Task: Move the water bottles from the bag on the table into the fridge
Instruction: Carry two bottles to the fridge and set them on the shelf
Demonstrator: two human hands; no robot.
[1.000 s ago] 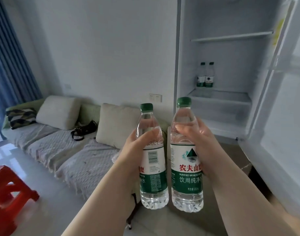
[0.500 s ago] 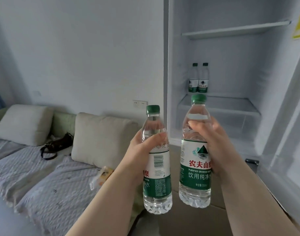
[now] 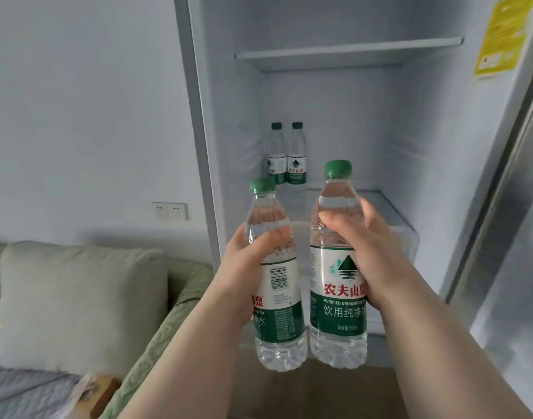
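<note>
My left hand (image 3: 244, 267) grips a clear water bottle (image 3: 278, 322) with a green cap and green label, held upright. Beside it, slightly higher, a second identical bottle (image 3: 337, 313) stands upright in my right hand (image 3: 371, 252). Both bottles are held in front of the open fridge (image 3: 334, 116). Two more bottles (image 3: 287, 158) stand side by side at the back left of the fridge's glass shelf (image 3: 377, 204). The bag and the table are out of view.
An upper fridge shelf (image 3: 346, 52) sits above. The open fridge door (image 3: 516, 207) stands at the right, with a yellow sticker (image 3: 500, 34). A green sofa with a pale cushion (image 3: 74, 306) lies at the left, under a wall socket (image 3: 170, 211).
The view has swung right and closer to the fridge. Both bottles now sit directly in front of the fridge opening, the right one raised slightly higher.
</note>
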